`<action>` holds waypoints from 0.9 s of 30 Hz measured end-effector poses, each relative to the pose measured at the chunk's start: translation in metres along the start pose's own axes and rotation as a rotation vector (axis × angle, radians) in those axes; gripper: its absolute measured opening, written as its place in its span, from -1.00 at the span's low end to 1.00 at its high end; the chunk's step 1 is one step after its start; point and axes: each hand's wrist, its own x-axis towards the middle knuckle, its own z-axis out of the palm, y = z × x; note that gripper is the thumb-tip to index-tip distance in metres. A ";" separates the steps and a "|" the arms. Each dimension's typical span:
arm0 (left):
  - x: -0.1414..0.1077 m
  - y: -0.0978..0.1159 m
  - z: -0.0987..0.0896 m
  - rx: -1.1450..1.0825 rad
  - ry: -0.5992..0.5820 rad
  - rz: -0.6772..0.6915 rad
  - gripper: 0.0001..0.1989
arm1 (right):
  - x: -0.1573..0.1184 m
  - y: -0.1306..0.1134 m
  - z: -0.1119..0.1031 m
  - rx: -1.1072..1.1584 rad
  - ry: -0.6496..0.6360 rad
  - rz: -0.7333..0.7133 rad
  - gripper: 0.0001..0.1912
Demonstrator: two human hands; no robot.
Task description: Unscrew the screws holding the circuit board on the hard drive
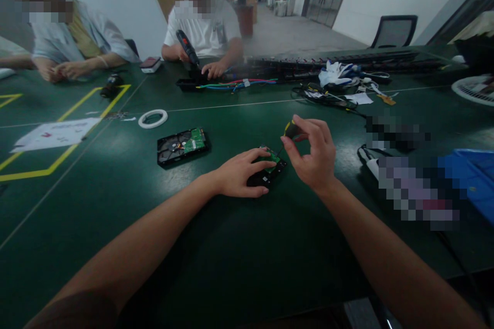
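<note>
My left hand point(240, 172) lies flat with its fingers spread over a hard drive point(266, 180), covering much of its left side. A green circuit board shows on the drive's upper face. Between the thumb and fingers of my right hand point(315, 157) is a small screwdriver point(290, 129) with a black and yellow handle. Its thin shaft slants down to the right edge of the circuit board; the exact contact of the tip is too small to make out. Farther left on the table, a second hard drive point(182, 147) rests with its circuit board up, apart from both hands.
Across the green table point(216, 277), a person holds a power driver point(187, 47) beside coloured wires point(239, 83). Another person sits at the far left. A white ring point(153, 119), paper sheets point(54, 134), white gloves point(335, 74) and a blue bin point(473, 175) surround the work area.
</note>
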 end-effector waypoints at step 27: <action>-0.001 -0.002 0.001 0.026 -0.011 0.007 -0.24 | 0.003 -0.002 -0.001 0.012 0.092 -0.021 -0.53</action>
